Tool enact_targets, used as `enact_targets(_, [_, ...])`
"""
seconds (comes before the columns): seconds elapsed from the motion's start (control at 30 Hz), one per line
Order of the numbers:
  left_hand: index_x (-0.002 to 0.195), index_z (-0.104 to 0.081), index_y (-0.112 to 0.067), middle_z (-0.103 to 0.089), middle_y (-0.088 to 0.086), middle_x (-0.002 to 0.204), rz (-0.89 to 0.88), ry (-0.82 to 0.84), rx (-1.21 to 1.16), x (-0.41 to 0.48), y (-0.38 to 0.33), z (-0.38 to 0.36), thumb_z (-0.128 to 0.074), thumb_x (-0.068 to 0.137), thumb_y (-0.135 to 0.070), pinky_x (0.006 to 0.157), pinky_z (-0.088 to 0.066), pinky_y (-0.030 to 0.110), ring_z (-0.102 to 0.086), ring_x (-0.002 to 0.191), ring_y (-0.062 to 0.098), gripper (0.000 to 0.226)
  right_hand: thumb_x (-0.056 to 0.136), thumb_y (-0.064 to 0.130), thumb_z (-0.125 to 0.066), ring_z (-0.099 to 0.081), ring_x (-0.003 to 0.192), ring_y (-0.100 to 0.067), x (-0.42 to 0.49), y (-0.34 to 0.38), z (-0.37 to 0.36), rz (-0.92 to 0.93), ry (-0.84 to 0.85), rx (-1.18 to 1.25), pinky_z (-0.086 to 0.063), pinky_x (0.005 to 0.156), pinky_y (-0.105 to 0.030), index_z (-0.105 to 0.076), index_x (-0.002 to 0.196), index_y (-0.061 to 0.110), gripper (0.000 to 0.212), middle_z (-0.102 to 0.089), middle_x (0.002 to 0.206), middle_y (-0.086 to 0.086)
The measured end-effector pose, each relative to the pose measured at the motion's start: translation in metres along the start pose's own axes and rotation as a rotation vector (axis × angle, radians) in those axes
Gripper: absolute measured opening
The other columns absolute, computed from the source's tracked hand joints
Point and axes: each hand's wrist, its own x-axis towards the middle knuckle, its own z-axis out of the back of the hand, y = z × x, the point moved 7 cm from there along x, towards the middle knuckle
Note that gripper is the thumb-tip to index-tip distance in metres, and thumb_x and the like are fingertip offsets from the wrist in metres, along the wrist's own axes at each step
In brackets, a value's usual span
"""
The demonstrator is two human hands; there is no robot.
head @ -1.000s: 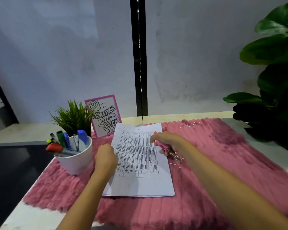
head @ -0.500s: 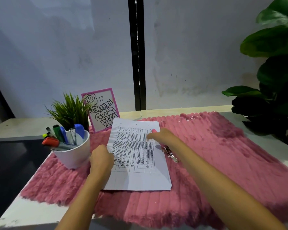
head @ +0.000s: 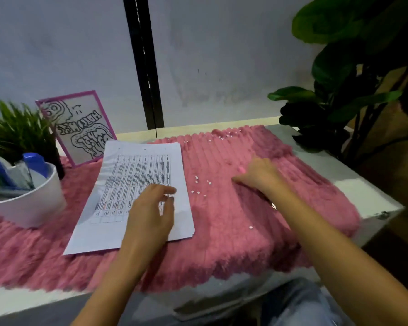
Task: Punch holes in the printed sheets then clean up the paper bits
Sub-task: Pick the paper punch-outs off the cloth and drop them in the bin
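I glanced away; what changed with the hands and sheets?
The right hand, still gripping the pink hole punch, moved right off the printed sheets onto the rug. The left hand shifted from their left edge rightward onto them. Sheets and pen cup stayed.

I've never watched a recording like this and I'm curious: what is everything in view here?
printed sheets: one stack, white, black print, on the mat
paper bits: many, white, on the mat right of the sheets
hole punch: one, metal end showing, in the right hand
mat: one, pink, over the table
table: one, white, under the mat
cup: one, white, far left
markers: several, blue among them, in the cup
small plant: one, green, behind the cup
card: one, purple-edged, behind the sheets
large plant: one, dark green, far right
left hand: resting on the sheets
right hand: gripping the hole punch
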Motion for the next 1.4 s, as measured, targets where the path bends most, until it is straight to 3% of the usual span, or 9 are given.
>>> enact_targets(0.13, [0.094, -0.068, -0.017, -0.063, -0.006, 0.090, -0.160, 0.209, -0.139, -0.023, -0.061, -0.062, -0.062, 0.087, -0.014, 0.071, -0.040, 0.010, -0.053, 0.075, 0.000, 0.009, 0.078, 0.067, -0.063, -0.035, 0.137, -0.041, 0.003, -0.008, -0.017, -0.060, 0.021, 0.007, -0.032, 0.112, -0.046, -0.064, 0.111, 0.007, 0.068, -0.048, 0.141, -0.025])
enact_targets(0.23, [0.098, -0.067, -0.019, -0.061, -0.004, 0.092, -0.165, 0.328, -0.136, -0.035, -0.081, -0.095, -0.061, 0.089, -0.032, 0.076, -0.046, 0.023, -0.055, 0.078, 0.004, 0.017, 0.075, 0.073, -0.062, -0.044, 0.131, -0.041, -0.003, -0.020, -0.009, -0.085, -0.030, 0.109, -0.042, 0.104, -0.051, -0.052, 0.074, 0.013, 0.061, -0.051, 0.139, -0.024])
enact_targets(0.3, [0.099, -0.067, -0.018, -0.058, -0.004, 0.093, -0.113, 0.391, -0.082, -0.038, -0.082, -0.110, -0.064, 0.087, -0.039, 0.078, -0.046, 0.028, -0.057, 0.082, 0.010, 0.024, 0.079, 0.069, -0.062, -0.049, 0.125, -0.039, -0.009, -0.029, 0.000, -0.056, -0.112, 0.183, -0.046, 0.099, -0.052, -0.060, 0.082, 0.012, 0.058, -0.052, 0.136, -0.023])
enact_targets(0.4, [0.098, -0.069, -0.020, -0.055, -0.005, 0.095, -0.075, 0.375, -0.028, -0.035, -0.084, -0.115, -0.067, 0.085, -0.045, 0.078, -0.044, 0.026, -0.057, 0.084, 0.012, 0.028, 0.087, 0.050, -0.065, -0.052, 0.120, -0.033, -0.025, -0.033, 0.019, 0.051, -0.301, 0.348, -0.045, 0.097, -0.041, -0.063, 0.125, 0.008, 0.057, -0.052, 0.130, -0.016])
enact_targets(0.5, [0.094, -0.072, -0.020, -0.056, -0.003, 0.092, -0.116, 0.354, 0.067, -0.037, -0.087, -0.118, -0.063, 0.088, -0.035, 0.072, -0.041, 0.026, -0.057, 0.083, 0.014, 0.018, 0.088, 0.028, -0.068, -0.056, 0.092, -0.016, -0.035, -0.012, 0.026, 0.224, -0.345, 0.479, -0.040, 0.078, -0.025, -0.069, 0.116, 0.011, 0.033, -0.057, 0.106, -0.003])
enact_targets(0.67, [0.058, -0.059, -0.020, -0.053, -0.004, 0.066, -0.223, 0.315, 0.317, -0.041, -0.097, -0.118, -0.072, 0.063, -0.026, 0.040, -0.036, 0.027, -0.055, 0.050, 0.017, 0.015, 0.085, 0.011, -0.070, -0.057, 0.078, -0.010, -0.023, 0.042, -0.011, 0.362, -0.057, 0.485, -0.039, 0.070, -0.019, -0.075, 0.102, 0.007, 0.018, -0.065, 0.083, 0.005])
enact_targets(0.87, [0.070, -0.063, -0.017, -0.053, -0.001, 0.077, -0.138, 0.268, 0.052, -0.034, -0.078, -0.100, -0.059, 0.084, -0.027, 0.058, -0.044, 0.036, -0.057, 0.065, 0.020, 0.017, 0.080, 0.010, -0.075, -0.063, 0.081, -0.011, -0.007, 0.057, -0.036, 0.393, 0.037, 0.425, -0.042, 0.063, -0.012, -0.077, 0.101, 0.004, 0.022, -0.076, 0.097, -0.009])
enact_targets(1.17, [0.086, -0.076, -0.011, -0.057, 0.003, 0.084, 0.129, 0.114, 0.174, 0.045, 0.000, -0.061, -0.063, 0.089, -0.024, 0.063, -0.025, 0.024, -0.059, 0.084, 0.022, 0.018, 0.086, 0.016, -0.073, -0.058, 0.090, -0.011, -0.007, 0.052, -0.050, 0.385, -0.038, 0.449, -0.039, 0.075, -0.022, -0.074, 0.111, 0.009, 0.027, -0.073, 0.105, -0.005])
enact_targets(1.4, [0.082, -0.074, -0.011, -0.056, 0.002, 0.088, 0.166, 0.109, 0.170, 0.044, 0.012, -0.069, -0.058, 0.093, -0.023, 0.063, -0.025, 0.026, -0.055, 0.082, 0.018, 0.023, 0.090, 0.016, -0.064, -0.062, 0.087, -0.019, -0.005, 0.051, -0.054, 0.368, -0.139, 0.409, -0.047, 0.074, -0.033, -0.075, 0.087, 0.010, 0.013, -0.068, 0.091, -0.003])
